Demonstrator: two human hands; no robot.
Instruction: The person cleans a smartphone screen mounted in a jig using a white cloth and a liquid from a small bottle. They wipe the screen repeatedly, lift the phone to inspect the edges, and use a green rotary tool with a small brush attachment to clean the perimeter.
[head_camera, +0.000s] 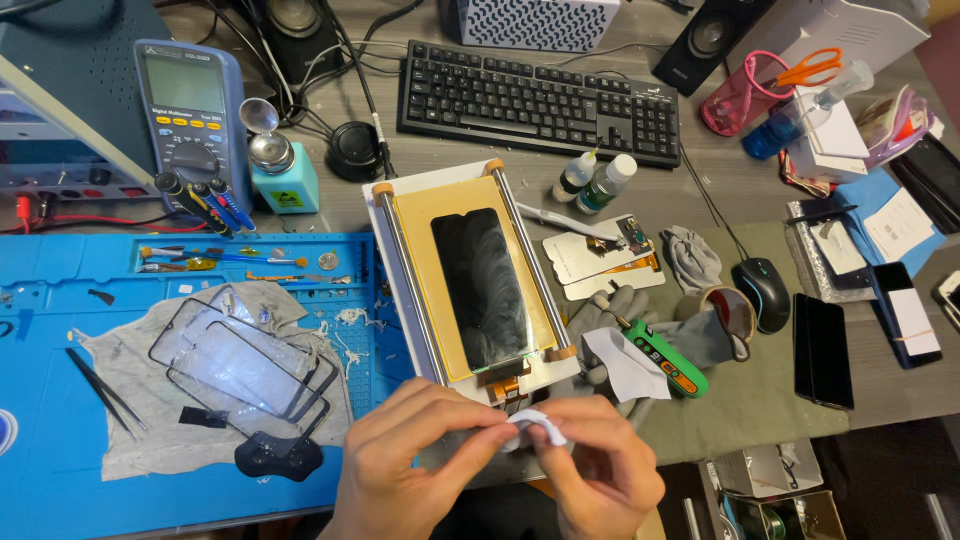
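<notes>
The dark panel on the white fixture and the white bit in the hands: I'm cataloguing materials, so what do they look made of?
Dark panel: probably glass, glossy, with streaky reflections across it. White bit, pinched by the left hand and right hand: looks like soft tissue or cloth, matte and crumpled; which one is unclear.

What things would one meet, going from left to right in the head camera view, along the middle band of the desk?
Thin black tweezers → clear glass phone panels on a grey cloth → dark phone screen on a yellow plate → green pen-shaped tool → black computer mouse → flat black phone.
</notes>
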